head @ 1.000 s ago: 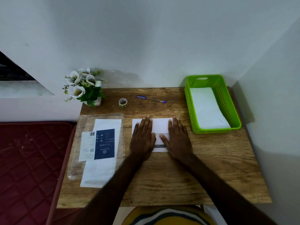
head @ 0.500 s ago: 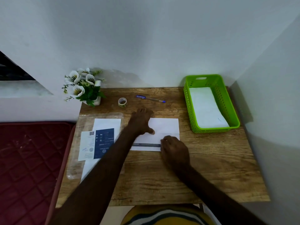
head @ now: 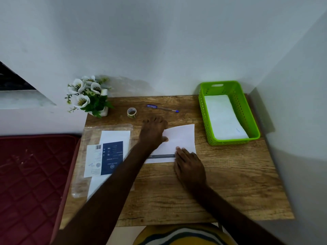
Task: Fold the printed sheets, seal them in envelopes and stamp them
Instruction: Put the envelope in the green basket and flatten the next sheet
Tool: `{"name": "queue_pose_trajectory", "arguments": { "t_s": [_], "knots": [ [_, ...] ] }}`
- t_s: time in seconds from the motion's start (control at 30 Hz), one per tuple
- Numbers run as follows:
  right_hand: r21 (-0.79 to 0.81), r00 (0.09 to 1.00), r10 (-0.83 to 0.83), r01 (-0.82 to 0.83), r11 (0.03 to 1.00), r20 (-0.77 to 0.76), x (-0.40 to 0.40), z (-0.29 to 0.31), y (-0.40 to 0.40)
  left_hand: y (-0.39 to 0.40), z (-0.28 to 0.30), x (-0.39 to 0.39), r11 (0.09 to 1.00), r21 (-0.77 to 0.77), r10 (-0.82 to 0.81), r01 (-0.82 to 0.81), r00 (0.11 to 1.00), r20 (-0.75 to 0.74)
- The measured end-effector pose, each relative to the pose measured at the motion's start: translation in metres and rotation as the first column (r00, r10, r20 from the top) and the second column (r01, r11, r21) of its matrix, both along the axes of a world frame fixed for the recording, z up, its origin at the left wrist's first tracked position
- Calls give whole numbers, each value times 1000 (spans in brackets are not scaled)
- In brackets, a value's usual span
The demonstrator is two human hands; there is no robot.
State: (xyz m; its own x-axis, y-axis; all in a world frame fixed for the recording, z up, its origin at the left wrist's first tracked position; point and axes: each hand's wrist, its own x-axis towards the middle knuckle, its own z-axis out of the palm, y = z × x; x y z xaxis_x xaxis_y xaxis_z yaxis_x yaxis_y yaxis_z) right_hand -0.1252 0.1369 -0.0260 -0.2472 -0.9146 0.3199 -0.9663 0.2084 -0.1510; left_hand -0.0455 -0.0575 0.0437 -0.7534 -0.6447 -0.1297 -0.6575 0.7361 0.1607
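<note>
Finding 1: The folded sheet (head: 178,140) lies on the wooden table (head: 230,183) at centre frame, its dark printed band along the lower edge. Against the view 1 second ago, when both hands lay flat and side by side on it, the hands have parted and the sheet's upper right corner now sits higher and further right.

Finding 2: The left hand (head: 154,133) has moved up-frame to the sheet's upper left edge. It rests over that edge with fingers bent downward; whether they pinch the paper or only press it, I cannot tell.

Finding 3: The right hand (head: 189,163) is flat on the lower right corner, fingers straight and relaxed, pressing and gripping nothing.

Assessment: The creasing press appears finished. The left hand's shift suggests either a second fold or a reach toward the tape roll (head: 132,112) just above it. Sealing and stamping are not yet begun for this sheet.

Other items: the envelope pack (head: 106,156) sits at left centre, a pen (head: 162,108) at upper centre, and the green basket (head: 247,110) at upper right holds white paper.
</note>
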Motion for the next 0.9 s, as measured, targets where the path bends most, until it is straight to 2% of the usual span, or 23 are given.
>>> {"name": "queue_pose_trajectory", "arguments": {
  "t_s": [0.1, 0.17, 0.3, 0.37, 0.47, 0.53, 0.6, 0.67, 0.77, 0.9],
  "knots": [
    [-3, 1000, -24, 24, 1000, -13, -4, -1, -10, 11, -1, 2, 982, -186, -54, 32, 992, -118],
    [23, 1000, -18, 18, 1000, -23, -9, -4, -18, 20, -4, 3, 972, -232, -85, 37, 976, -202],
    [21, 1000, -7, 7, 1000, 20, -17, -1, -30, 38, -17, 11, 988, -151, -31, -19, 947, -320],
    [-36, 999, 24, -23, 999, 40, -15, 7, -26, 44, -34, 20, 986, -164, -55, -4, 935, -352],
    [-193, 993, 119, -112, 975, 22, -4, 18, -8, 53, -63, 33, 970, -237, -135, 55, 932, -336],
    [-252, 991, 132, -127, 959, 3, 3, 22, -1, 59, -74, 38, 981, -191, -106, 46, 942, -318],
    [-285, 996, 84, -74, 956, 24, 5, 17, -3, 65, -77, 38, 990, -140, -56, 15, 954, -294],
    [-239, 996, 37, -16, 971, 82, 4, 8, -11, 68, -76, 37, 996, -91, -1, -21, 970, -242],
    [-86, 992, 21, -10, 996, 127, -1, 2, -28, 71, -77, 33, 996, -43, 67, -76, 981, -183],
    [106, 988, 40, -56, 993, 147, -7, 4, -54, 71, -76, 30, 993, -77, 78, -95, 977, -201]
  ]
}}
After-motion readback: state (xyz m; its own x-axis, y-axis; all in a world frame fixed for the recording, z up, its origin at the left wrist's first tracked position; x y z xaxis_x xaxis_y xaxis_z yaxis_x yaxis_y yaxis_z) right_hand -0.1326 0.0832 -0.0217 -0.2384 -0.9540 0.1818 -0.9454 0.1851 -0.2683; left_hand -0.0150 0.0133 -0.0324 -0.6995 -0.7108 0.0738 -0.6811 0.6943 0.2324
